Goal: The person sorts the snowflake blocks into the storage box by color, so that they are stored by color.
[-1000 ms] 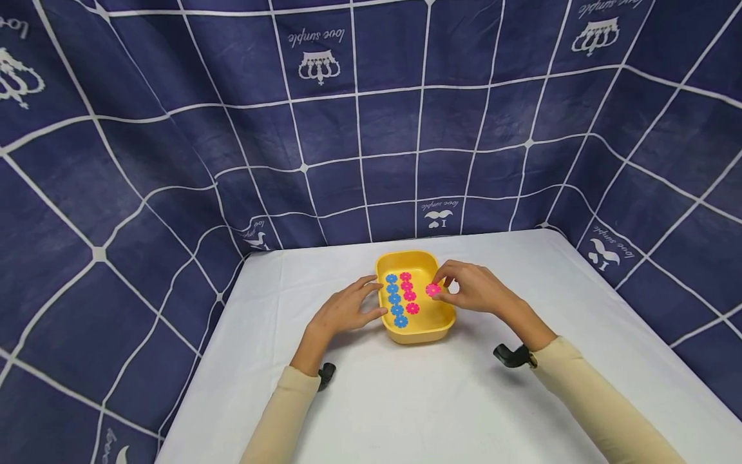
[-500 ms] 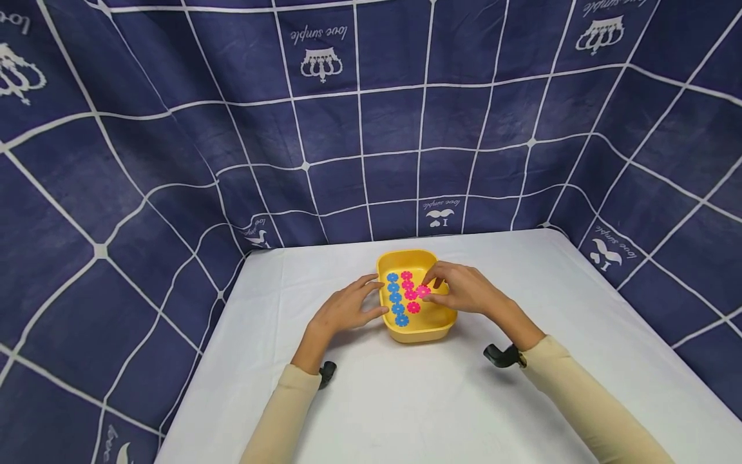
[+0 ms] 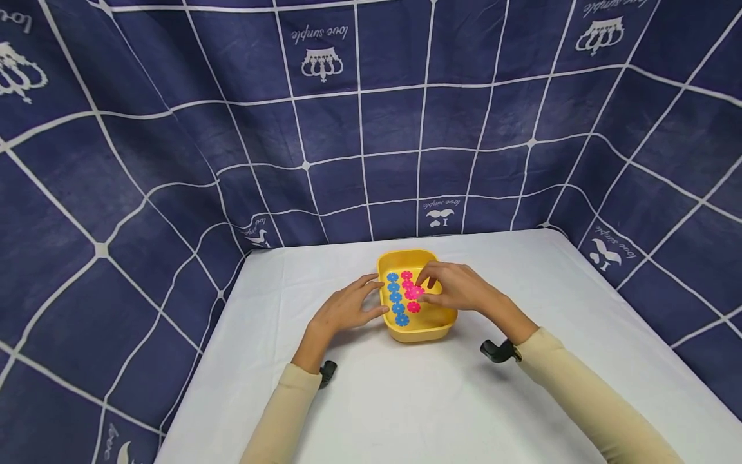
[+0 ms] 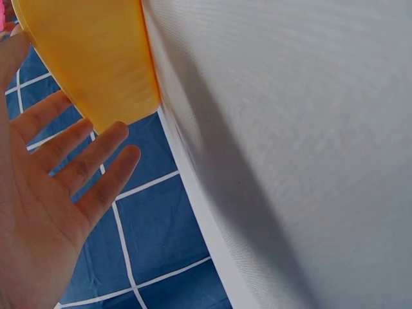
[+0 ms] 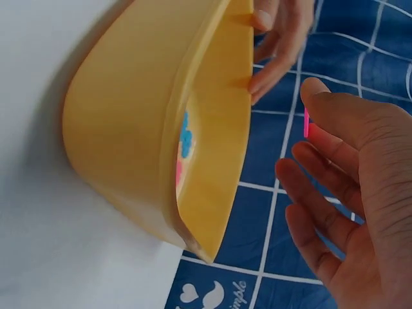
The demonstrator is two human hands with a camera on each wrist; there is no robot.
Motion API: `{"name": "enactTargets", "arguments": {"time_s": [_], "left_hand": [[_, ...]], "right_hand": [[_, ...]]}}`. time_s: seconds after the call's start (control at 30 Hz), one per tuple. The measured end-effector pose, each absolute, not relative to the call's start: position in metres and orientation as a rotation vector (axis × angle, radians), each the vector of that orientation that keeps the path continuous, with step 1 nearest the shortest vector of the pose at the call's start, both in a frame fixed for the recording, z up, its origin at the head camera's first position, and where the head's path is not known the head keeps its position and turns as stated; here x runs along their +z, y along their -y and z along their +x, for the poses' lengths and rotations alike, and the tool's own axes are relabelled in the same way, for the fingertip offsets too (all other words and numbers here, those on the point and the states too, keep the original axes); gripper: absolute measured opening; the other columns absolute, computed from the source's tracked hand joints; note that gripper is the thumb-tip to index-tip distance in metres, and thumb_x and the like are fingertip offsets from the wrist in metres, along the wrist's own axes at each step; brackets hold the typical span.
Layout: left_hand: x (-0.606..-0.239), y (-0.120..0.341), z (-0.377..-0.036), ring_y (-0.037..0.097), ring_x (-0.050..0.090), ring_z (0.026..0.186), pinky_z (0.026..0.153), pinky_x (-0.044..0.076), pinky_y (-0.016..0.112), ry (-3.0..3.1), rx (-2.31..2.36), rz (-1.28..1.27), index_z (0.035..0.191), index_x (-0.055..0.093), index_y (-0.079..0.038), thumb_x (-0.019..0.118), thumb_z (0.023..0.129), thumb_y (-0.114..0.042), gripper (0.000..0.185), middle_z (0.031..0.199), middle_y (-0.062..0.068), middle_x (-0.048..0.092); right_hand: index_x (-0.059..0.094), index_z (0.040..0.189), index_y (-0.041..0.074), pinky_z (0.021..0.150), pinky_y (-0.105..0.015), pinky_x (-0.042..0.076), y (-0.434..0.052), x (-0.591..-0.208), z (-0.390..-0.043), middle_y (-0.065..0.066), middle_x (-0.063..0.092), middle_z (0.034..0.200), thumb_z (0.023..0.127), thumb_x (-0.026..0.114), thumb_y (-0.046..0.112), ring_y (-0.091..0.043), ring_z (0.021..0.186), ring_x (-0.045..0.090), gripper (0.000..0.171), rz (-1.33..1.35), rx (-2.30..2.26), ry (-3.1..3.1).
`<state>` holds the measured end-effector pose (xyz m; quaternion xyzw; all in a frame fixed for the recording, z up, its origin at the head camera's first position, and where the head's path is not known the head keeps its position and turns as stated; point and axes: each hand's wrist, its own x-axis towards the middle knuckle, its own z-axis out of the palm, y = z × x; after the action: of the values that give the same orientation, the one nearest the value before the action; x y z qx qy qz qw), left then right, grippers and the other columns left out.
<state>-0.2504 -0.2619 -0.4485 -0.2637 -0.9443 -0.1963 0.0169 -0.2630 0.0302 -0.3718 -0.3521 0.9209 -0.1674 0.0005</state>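
A yellow plastic basin [image 3: 420, 336] stands on the white tabletop. Inside it, blue flower-shaped discs [image 3: 395, 297] form a column along the left, with pink flower-shaped discs [image 3: 413, 307] in a column beside them. My right hand [image 3: 458, 288] pinches one more pink flower-shaped disc [image 5: 306, 123] between thumb and forefinger, edge-on in the right wrist view. In the head view this disc overlaps the pink column; contact cannot be told. My left hand [image 3: 344, 306] is at the basin's left side, its fairly straight fingers [image 4: 96, 154] against the wall and rim.
White cloth [image 3: 406, 399] covers the table. A dark blue curtain [image 3: 388, 122] with white grid lines rises behind it and on both sides. Black wrist mounts [image 3: 500, 351] hang below both forearms.
My right hand has carried the pinched pink disc leftward across the basin, from near its right side to the pink column. The left hand has stayed at the basin's left rim.
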Motion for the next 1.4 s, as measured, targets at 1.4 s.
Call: {"name": "enactTargets", "arguments": {"time_s": [1.4], "left_hand": [[-0.45, 0.263, -0.254, 0.018, 0.045, 0.141, 0.102, 0.05, 0.047, 2.912, -0.629, -0.837, 0.146, 0.054, -0.021, 0.057, 0.091, -0.069, 0.073, 0.159, 0.0, 0.039]], "right_hand": [[0.075, 0.106, 0.023, 0.078, -0.032, 0.054, -0.015, -0.394, -0.296, 0.004, 0.069, 0.108, 0.084, 0.083, 0.04, -0.02, 0.098, 0.066, 0.028, -1.179, -0.313, -2.562]]}}
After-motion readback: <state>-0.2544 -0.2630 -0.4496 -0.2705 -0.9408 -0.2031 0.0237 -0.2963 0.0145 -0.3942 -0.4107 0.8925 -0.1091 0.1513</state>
